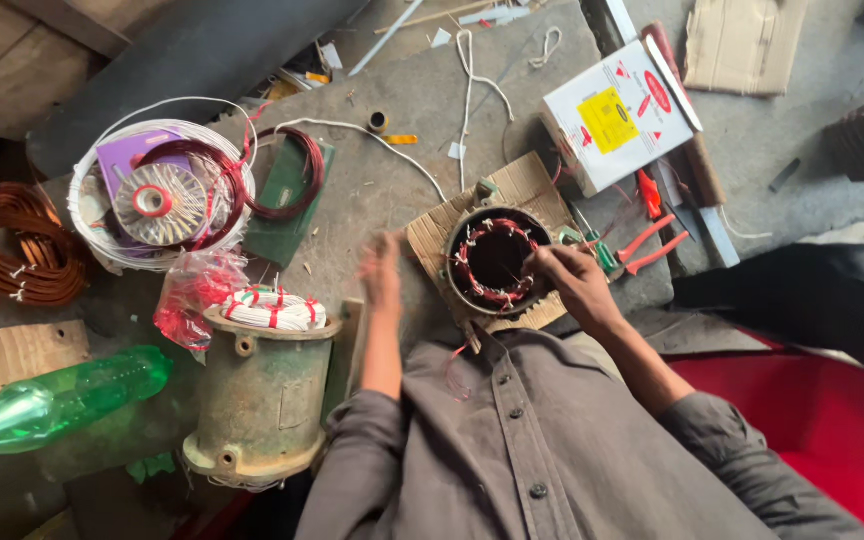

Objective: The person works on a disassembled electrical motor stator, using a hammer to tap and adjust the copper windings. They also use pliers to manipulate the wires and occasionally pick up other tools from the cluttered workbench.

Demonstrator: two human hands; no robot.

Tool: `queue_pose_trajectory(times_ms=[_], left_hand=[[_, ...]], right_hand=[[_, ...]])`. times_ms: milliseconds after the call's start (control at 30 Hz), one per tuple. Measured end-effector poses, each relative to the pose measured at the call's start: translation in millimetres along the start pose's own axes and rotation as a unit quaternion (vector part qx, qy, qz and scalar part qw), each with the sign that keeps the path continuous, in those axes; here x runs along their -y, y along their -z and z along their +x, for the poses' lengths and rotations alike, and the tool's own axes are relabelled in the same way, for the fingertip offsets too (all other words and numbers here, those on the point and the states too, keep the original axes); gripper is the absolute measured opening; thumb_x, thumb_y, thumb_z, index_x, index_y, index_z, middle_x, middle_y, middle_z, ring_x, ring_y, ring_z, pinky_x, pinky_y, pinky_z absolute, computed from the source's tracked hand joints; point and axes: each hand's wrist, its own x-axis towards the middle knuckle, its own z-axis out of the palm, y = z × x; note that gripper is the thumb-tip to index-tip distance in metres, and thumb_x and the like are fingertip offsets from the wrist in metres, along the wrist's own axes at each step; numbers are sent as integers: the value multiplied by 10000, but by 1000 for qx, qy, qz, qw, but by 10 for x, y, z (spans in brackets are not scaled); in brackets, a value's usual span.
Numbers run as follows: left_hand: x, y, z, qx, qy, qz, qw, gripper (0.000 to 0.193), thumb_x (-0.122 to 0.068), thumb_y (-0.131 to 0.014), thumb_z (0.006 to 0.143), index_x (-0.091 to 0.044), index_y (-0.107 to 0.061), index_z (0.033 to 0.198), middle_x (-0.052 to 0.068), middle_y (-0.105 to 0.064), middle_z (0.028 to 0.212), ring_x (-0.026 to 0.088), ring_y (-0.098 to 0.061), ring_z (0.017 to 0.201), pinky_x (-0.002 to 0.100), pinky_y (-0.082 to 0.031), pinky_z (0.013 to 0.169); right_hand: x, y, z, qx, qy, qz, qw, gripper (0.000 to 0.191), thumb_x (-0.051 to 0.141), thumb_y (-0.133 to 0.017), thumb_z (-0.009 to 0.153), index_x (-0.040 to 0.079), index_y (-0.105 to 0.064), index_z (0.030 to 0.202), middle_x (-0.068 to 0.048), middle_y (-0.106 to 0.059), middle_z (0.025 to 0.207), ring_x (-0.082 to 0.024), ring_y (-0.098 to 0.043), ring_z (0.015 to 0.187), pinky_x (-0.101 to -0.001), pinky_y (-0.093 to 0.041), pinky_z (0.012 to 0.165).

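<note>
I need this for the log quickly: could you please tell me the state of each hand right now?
Left hand: blurred, raised beside the round motor stator, holding nothing visible; open or closed cannot be told.
Right hand: fingers pinched at the stator's rim windings.

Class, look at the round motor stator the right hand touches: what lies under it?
The stator sits on a torn piece of corrugated cardboard, which lies on the grey workbench. The right hand rests at its rim. The cardboard's middle is covered by the stator, so it cannot be seen.

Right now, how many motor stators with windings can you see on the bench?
2. One small stator sits on cardboard under the right hand; a larger green stator housing stands at lower left. Others may be hidden in the clutter.
</note>
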Motion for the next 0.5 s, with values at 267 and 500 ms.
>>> queue_pose_trajectory(times_ms=[267,500], left_hand=[[689,-81,-586,109,-25,191,975,413,-196,-502,1053,-50,-581,1431,233,-696,1257,381,-668,1122,457,-499,955],[-318,515,-969,258,26,473,842,433,-377,-771,817,-49,-695,1089,204,-718,1055,401,-677,1024,493,-530,861]], right_hand=[[264,74,-132,59,226,-262,936,752,331,-876,802,9,-587,1417,-142,-516,1490,-301,-520,1350,-436,-430,1079],[9,-532,176,-65,104,-378,918,1010,440,-922,687,-32,-413,1421,-234,-557,1291,-380,-572,1207,-433,-489,1026]])
